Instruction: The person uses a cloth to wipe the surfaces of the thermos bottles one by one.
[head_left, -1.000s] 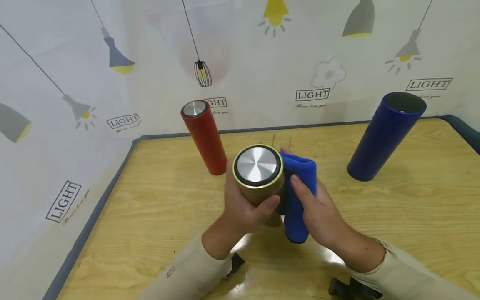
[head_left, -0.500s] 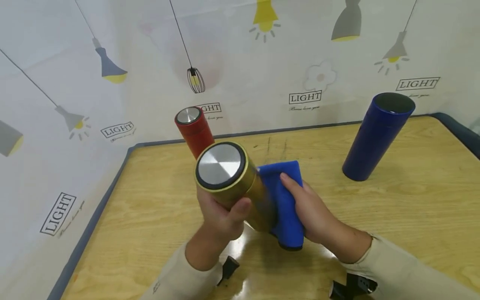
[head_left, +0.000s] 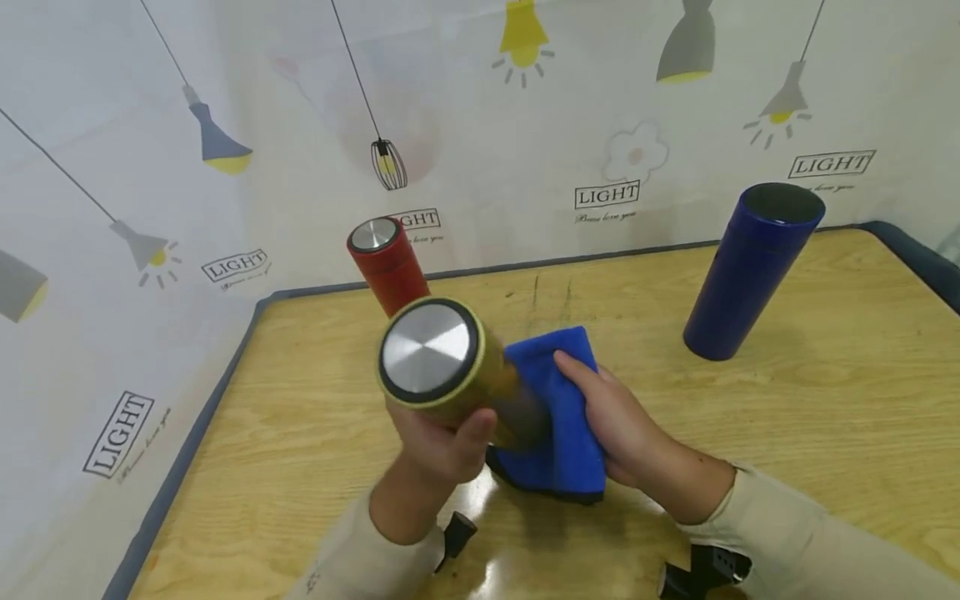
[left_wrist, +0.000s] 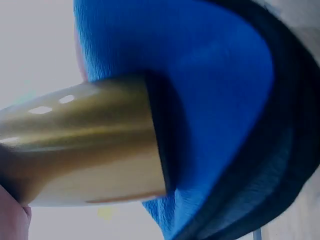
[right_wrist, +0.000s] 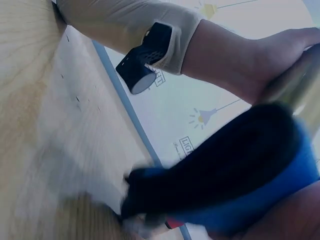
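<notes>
My left hand grips a gold thermos near its silver-topped end, holding it tilted above the table. In my right hand is a blue cloth with dark edging, its thumb lying over the cloth's front. The cloth is against the thermos's far end; in the left wrist view that end presses into the blue fabric. A red thermos stands behind the gold one, its lower part hidden. The fingers of my right hand behind the cloth are mostly out of sight.
A dark blue tumbler stands at the right of the wooden table. A white wall covering with printed lamps rises behind the table. Black wrist cameras hang below both sleeves.
The gold thermos has shifted left and tipped further over in my left hand. The cloth has moved slightly left and spread wider around the thermos's far end. The head view has shifted a little.
</notes>
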